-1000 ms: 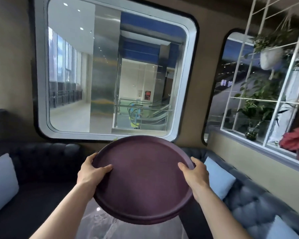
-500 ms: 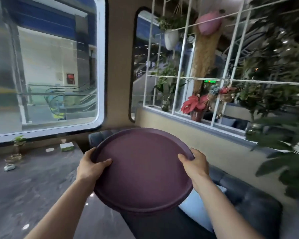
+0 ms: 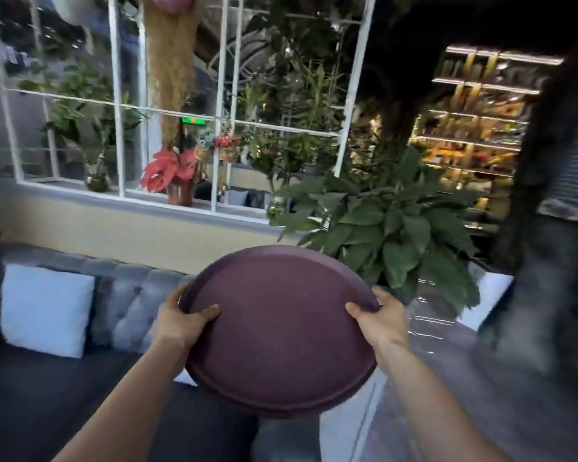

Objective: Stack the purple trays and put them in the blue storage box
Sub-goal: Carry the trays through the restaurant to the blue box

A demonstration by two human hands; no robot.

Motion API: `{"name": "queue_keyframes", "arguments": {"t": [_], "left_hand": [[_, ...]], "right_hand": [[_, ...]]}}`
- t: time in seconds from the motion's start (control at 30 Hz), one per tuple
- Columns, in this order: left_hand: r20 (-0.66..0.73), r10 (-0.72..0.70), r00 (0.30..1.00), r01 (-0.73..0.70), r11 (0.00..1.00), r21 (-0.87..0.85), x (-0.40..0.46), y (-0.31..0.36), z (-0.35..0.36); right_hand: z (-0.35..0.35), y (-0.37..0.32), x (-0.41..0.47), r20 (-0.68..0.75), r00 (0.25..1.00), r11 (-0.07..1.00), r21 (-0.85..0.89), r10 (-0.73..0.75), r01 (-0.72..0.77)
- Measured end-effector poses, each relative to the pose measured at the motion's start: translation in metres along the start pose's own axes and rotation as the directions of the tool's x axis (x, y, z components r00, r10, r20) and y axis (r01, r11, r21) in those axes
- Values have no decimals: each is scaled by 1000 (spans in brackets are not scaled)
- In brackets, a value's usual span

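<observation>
I hold a round purple tray [image 3: 281, 331] out in front of me at chest height, its face tilted towards the camera. My left hand [image 3: 184, 320] grips its left rim with the thumb on the face. My right hand [image 3: 379, 320] grips the right rim the same way. A second rim line shows along the lower edge, so there may be more than one tray; I cannot tell. No blue storage box is in view.
A dark grey tufted sofa [image 3: 131, 295] with a white cushion [image 3: 44, 310] runs along the left. A large leafy plant [image 3: 391, 228] stands just behind the tray. A person in a striped top [image 3: 568, 195] stands at the right edge. Glossy floor [image 3: 481, 378] lies to the right.
The view has swung to the right, from the rounded window past the white lattice to the plant and shelves. Both hands keep the same grip on the tray.
</observation>
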State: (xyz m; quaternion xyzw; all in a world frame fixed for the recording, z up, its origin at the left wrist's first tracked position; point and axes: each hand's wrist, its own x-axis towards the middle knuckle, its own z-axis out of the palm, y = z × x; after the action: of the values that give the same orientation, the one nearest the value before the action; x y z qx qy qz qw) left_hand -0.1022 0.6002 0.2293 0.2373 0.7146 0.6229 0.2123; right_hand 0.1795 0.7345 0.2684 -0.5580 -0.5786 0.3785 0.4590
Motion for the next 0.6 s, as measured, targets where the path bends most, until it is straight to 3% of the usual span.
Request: {"name": "queue_keyframes", "arguments": {"t": [0.1,0.27,0.43,0.6], "left_hand": [[161,8,987,-3,1000,-28,3,-4,54],[426,20,904,7,998,-61,-31,-8,157],[656,52,753,-2,997,-77,-135,21,248],[807,137,575,-72,991,-117,-259,38,331]], "right_hand": [[-54,16,-9,-171,984,996,-67,42,-54],[-154,48,-38,-408,907,979,-120,100,-162],[-265,77,-95,-629,762,967,-65,153,-248],[-378,106,-169,-812,549,942,4,198,-335]]}}
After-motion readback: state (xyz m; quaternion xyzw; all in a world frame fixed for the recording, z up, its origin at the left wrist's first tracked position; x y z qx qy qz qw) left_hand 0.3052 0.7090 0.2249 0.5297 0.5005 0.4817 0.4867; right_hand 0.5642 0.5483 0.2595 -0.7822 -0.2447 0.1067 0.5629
